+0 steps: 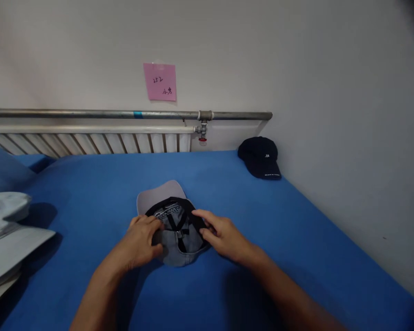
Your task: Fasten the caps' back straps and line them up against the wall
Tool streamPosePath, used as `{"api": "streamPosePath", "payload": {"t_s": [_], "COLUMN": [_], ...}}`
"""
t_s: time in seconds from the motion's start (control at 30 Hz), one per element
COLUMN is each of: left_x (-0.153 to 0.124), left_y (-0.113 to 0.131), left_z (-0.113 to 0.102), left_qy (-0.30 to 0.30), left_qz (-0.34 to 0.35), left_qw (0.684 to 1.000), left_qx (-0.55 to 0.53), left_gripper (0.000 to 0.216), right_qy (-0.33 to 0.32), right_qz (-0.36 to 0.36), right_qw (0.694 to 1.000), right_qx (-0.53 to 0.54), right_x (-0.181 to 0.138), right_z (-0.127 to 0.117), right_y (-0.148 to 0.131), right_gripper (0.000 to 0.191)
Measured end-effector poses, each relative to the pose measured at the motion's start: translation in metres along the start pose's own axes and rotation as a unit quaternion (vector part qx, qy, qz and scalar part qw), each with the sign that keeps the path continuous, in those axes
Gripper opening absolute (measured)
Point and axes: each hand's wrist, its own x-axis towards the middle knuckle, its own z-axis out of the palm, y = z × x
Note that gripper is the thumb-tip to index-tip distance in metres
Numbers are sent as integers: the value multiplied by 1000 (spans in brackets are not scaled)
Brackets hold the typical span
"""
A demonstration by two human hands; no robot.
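Head view, grey cap: the grey cap (179, 256) lies on the blue surface (89, 197) in front of the person, its hollow turned up, its paler brim (158, 195) pointing away and a little to the left.
Left hand: the left hand (143, 241) is clamped on the cap's left edge, fingers over the rim, thumb lower against the outside.
Right hand: the right hand (226, 236) pinches the opposite edge at the dark inner band (193, 219), forefinger and thumb spread along it; the two hands stand apart, with the cap between them.
Inside of the cap: stitched lettering (167, 212) (it reads backwards from this side), black tapes crossing the lining, and a small buckle (180, 234) at the near side.
Dark cap: a dark cap (257, 154) sits at the far right corner by the wall (331, 115), well apart from the hands, brim towards the near right, with small white marks on front and brim.
White cap: at the left edge, partly out of the picture, is a white cap (3, 218) with a dark emblem; pale layers (2, 287) show under its brim, and what they are I cannot tell.
Radiator: a white radiator (172, 141) stands behind the surface, with a valve (203, 128) at its right end.
Pipe: a metal pipe (100, 114) with a blue band (138, 114) runs above it.
Pink note: a pink note (159, 82) with handwriting is stuck above the pipe.
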Motion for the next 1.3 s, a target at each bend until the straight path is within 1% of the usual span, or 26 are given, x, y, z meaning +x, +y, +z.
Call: {"api": "streamPosePath", "payload": {"t_s": [0.1, 0.17, 0.27, 0.33, 0.37, 0.4, 0.47, 0.53, 0.57, 0.63, 0.67, 0.73, 0.8, 0.83, 0.9, 0.97, 1.0, 1.03, 1.1, 1.13, 1.2, 1.23, 1.3], "left_x": [-3, -7, -13, -15, -15, -15, -14, -14, -13, -13, -12, -11, -10, -9, -7, -5, -4, -4, -2, -1, 0, 1, 3], "left_y": [0, -1, -2, -3, -3, -4, -6, -8, -10, -13, -14, -17, -20, -21, -23, -24, -23, -22, -18, -16, -11, -9, -6], "left_z": [-8, -15, -24, -27, -28, -28, -28, -27, -27, -26, -26, -24, -21, -20, -17, -15, -14, -13, -10, -9, -5, -3, 1], "left_qy": [-2, 3, -8, -18, -20, -23, -33, -37, -35, -24, -19, -9, 1, 3, 3, 2, 2, 1, -9, -18, -39, -47, -58], "left_qz": [-16, -16, -6, -12, -20, -29, -44, -57, -64, -80, -89, -107, -123, -132, -145, -148, -146, -141, -132, -127, -119, -114, -107], "left_qw": [999, 995, 971, 957, 955, 953, 943, 926, 918, 906, 902, 894, 887, 882, 871, 860, 855, 850, 845, 845, 850, 851, 849], "left_qx": [-29, -94, -239, -288, -296, -301, -329, -372, -390, -414, -422, -434, -446, -453, -470, -489, -498, -507, -518, -518, -512, -511, -514], "left_gripper": [9, 9, 8, 9, 10, 10, 11, 14, 16, 20, 21, 22, 22, 22, 22, 19, 17, 16, 13, 13, 13, 13, 13], "right_qy": [-27, -65, -112, -138, -150, -158, -154, -135, -129, -116, -101, -62, -38, -38, -72, -118, -133, -139, -130, -123, -110, -96, -66], "right_qz": [76, 117, 141, 137, 128, 115, 72, -7, -57, -142, -174, -223, -276, -304, -346, -352, -334, -297, -181, -111, 5, 45, 94], "right_qw": [993, 979, 945, 923, 922, 930, 963, 988, 990, 978, 968, 947, 929, 922, 916, 921, 931, 944, 973, 981, 978, 973, 963], "right_qx": [82, 153, 274, 333, 333, 311, 210, 79, 14, -100, -149, -221, -245, -238, -192, -114, -70, -25, 63, 104, 175, 204, 242], "right_x": [-1, -1, -2, -4, -5, -7, -10, -14, -16, -19, -21, -26, -29, -31, -34, -36, -37, -37, -35, -33, -27, -24, -18], "right_z": [-2, -7, -13, -12, -11, -8, -2, 4, 6, 8, 9, 11, 13, 14, 17, 21, 23, 25, 32, 35, 41, 43, 46], "right_y": [-6, -10, -12, -13, -15, -17, -22, -28, -30, -35, -37, -42, -48, -51, -55, -55, -54, -51, -42, -37, -27, -23, -18], "right_gripper": [24, 16, 18, 22, 24, 26, 28, 30, 32, 33, 31, 21, 11, 8, 8, 12, 15, 17, 22, 25, 27, 29, 30]}}
